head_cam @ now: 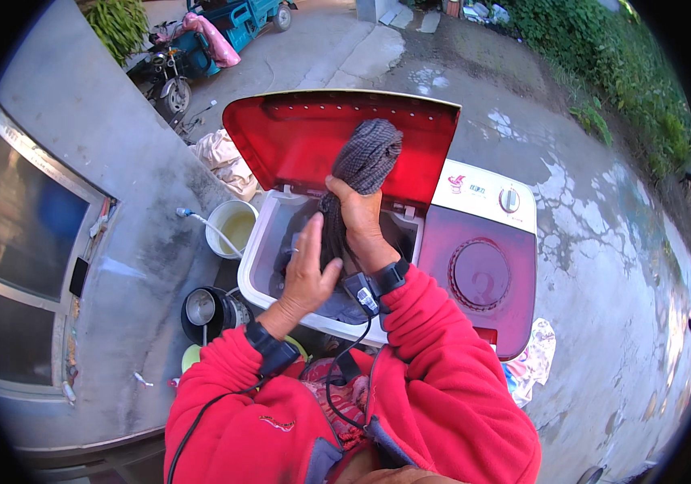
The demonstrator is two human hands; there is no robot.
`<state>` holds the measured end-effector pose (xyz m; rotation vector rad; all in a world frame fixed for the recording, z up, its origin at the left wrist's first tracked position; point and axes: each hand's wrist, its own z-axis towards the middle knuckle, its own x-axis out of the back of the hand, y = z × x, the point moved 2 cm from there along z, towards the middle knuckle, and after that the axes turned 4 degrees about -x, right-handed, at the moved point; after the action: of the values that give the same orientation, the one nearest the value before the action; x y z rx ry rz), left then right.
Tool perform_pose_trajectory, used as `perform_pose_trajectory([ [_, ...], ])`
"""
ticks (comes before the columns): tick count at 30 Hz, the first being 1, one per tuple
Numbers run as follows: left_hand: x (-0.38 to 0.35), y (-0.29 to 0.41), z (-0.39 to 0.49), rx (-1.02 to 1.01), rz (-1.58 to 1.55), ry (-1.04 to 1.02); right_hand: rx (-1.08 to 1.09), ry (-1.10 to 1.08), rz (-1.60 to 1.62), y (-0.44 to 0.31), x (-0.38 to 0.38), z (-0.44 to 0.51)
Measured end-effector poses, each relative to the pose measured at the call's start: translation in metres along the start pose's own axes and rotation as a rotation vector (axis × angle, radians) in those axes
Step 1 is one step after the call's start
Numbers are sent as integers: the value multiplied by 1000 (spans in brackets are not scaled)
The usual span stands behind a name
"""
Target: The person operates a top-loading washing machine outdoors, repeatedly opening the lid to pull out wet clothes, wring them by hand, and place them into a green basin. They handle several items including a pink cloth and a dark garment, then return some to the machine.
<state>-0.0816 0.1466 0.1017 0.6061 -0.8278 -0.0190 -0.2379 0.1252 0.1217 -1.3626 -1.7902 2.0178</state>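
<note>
My right hand (pixel 360 221) grips a bunched dark checked cloth (pixel 370 151) and holds it up over the open wash tub. The cloth's lower end hangs down between my hands. My left hand (pixel 309 266) is beside that hanging part, palm turned towards it and fingers apart; whether it touches the cloth is hard to tell. Below is the white tub (pixel 261 254) of a twin-tub washing machine, with wet fabric inside, partly hidden by my hands. Its red lid (pixel 297 133) stands raised behind the cloth.
The spin side (pixel 436 272) with a dial (pixel 509 199) adjoins on the right. Left of the tub are a white bucket (pixel 233 212) of yellowish liquid and a metal ladle (pixel 201 305) in a dark container. A wall (pixel 133 242) borders the left. Cables hang from my wrists.
</note>
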Motion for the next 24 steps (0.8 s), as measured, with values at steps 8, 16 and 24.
perform_pose_trajectory([
  [8,-43,-22,28,252,75,260,36,23,260,5,-35,-9],
  [16,-28,-55,53,336,-238,240,-152,-179,337,1,-25,-7],
  [24,-32,-83,55,344,-544,-216,-220,-286,105,14,-6,16],
])
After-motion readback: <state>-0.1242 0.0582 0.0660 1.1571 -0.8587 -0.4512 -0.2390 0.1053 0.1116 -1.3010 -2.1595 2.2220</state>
